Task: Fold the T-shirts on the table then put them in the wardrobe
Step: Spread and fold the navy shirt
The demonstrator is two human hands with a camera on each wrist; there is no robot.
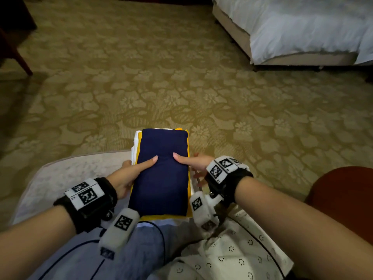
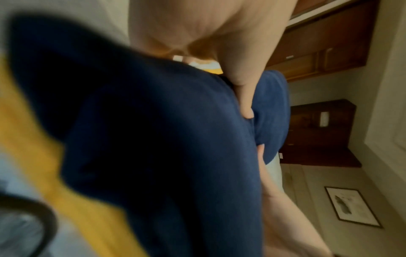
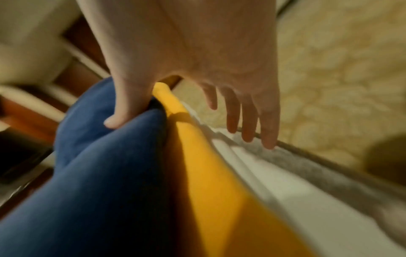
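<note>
A floral olive-gold carpet (image 1: 153, 83) fills the room, with a bed (image 1: 302, 31) under white bedding at the far right, a dark wooden chair leg (image 1: 19, 57) at the far left, and a reddish rounded seat (image 1: 343, 197) at the near right. Close to the person is a pale marbled table (image 1: 50, 178), its far edge curving across the lower left of the head view. The left wrist view shows wooden cabinets (image 2: 325, 57) and a framed picture (image 2: 351, 207) on the wall.

Both forearms reach forward from the lower corners, each with a black wrist strap carrying printed markers. The left hand (image 1: 129, 174) grips the left side of a stack of folded T-shirts: its thumb (image 2: 246, 104) lies flat on top, while its fingers go under the stack, out of sight. The right hand (image 1: 197, 164) grips the right side, thumb (image 3: 123, 107) pressed onto the top cloth, fingers (image 3: 250, 118) fairly straight and spread down beside the right edge; whether they touch the underside I cannot tell.

The stack sits between the two hands, over the table's far edge, and whether it rests on the table or is lifted I cannot tell. The navy T-shirt (image 1: 163, 174) is on top, the yellow T-shirt (image 1: 189, 190) beneath it showing along the right and near edges, and the white T-shirt (image 1: 136, 142) lowest, showing at the far left corner. The two thumbtips nearly meet at the middle of the navy cloth.
</note>
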